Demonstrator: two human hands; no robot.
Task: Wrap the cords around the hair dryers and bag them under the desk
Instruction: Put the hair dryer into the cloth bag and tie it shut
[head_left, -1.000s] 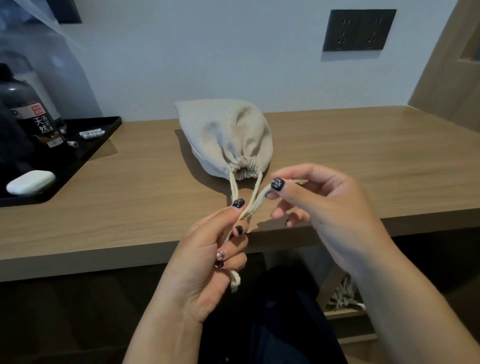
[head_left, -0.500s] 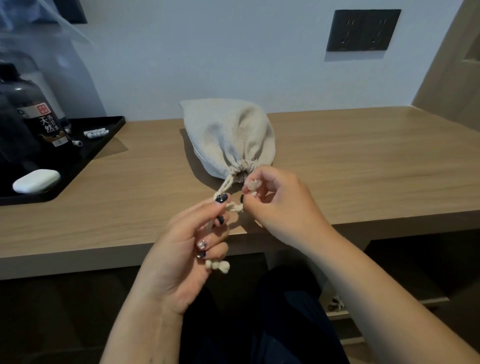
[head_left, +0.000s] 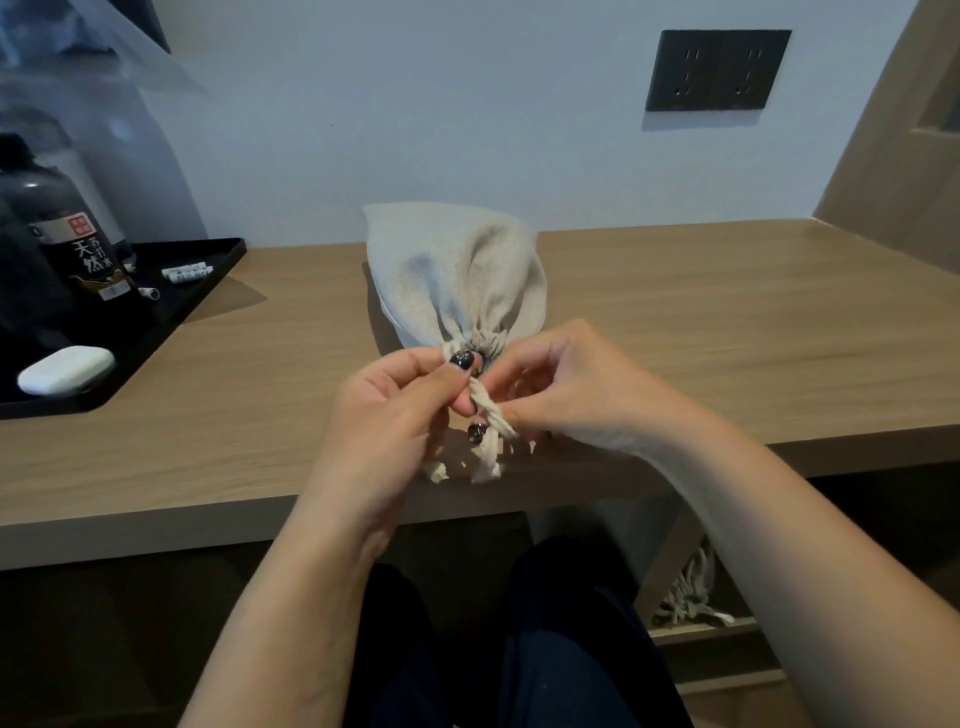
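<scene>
I had the beige drawstring bag (head_left: 457, 280) lying on the desk (head_left: 727, 322), about midway along it and a little back from the front edge, its gathered mouth turned toward me. My left hand (head_left: 384, 415) pinched the drawstring (head_left: 485, 415) between thumb and curled fingers right at the mouth, and my right hand (head_left: 566, 389) had its fingers curled round the other strand just beside it, the two strands crossing between them. The knotted ends hung at the front edge.

I judged this to be the tying-off step: the bag was drawn closed and the cords were being knotted. The next move called for pulling the crossed strands snug, then carrying the bag down to the shelf under the desk, where a second bundle of pale cloth and cord (head_left: 685, 592) showed at the right, half cut off by my forearm.

The hair dryer itself was hidden inside the bag, so I could not check its cord wrap. My right fingertips were tucked out of sight behind the hand. At the left end, a black tray (head_left: 197, 291) held a dark bottle (head_left: 78, 249) and a white case (head_left: 67, 370).
</scene>
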